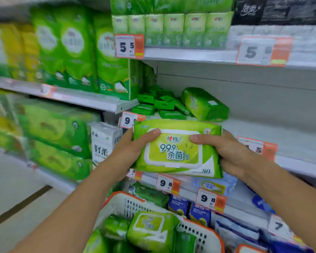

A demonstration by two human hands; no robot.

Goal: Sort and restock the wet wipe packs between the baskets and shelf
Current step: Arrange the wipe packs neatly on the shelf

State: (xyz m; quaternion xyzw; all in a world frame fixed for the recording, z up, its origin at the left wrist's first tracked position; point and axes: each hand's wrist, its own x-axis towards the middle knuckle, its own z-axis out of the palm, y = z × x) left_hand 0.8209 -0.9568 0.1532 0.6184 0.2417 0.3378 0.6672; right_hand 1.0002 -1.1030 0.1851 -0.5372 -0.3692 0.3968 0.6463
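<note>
Both hands are gripping one wet wipe pack [177, 148] by its short ends — the left hand [133, 148] is curling round the end at nine o'clock with its thumb lying across the glossy front, and the right hand [226, 152] is clasping the end at three o'clock, thumb pressing onto the white-edged flip lid. The pack is a soft, flat, pillow-shaped pouch of shiny green film, and it is hanging in the air in front of the shelf [263, 128], tilted with its face toward the camera.

At nine o'clock from it, tall green paper bundles [77, 52] are showing blurred in smooth plastic wrap. At twelve o'clock, small flat green packets [161, 105] are lying jumbled on the grey metal shelf, and just beside them at one o'clock a plump green pack [204, 104] is resting tilted.

At six o'clock a white slotted plastic basket [195, 232] with an orange rim is holding more green packs [151, 229]. At four o'clock, orange-and-white price tags [211, 199] are clipping onto the shelf edge above blue packs [179, 205].
</note>
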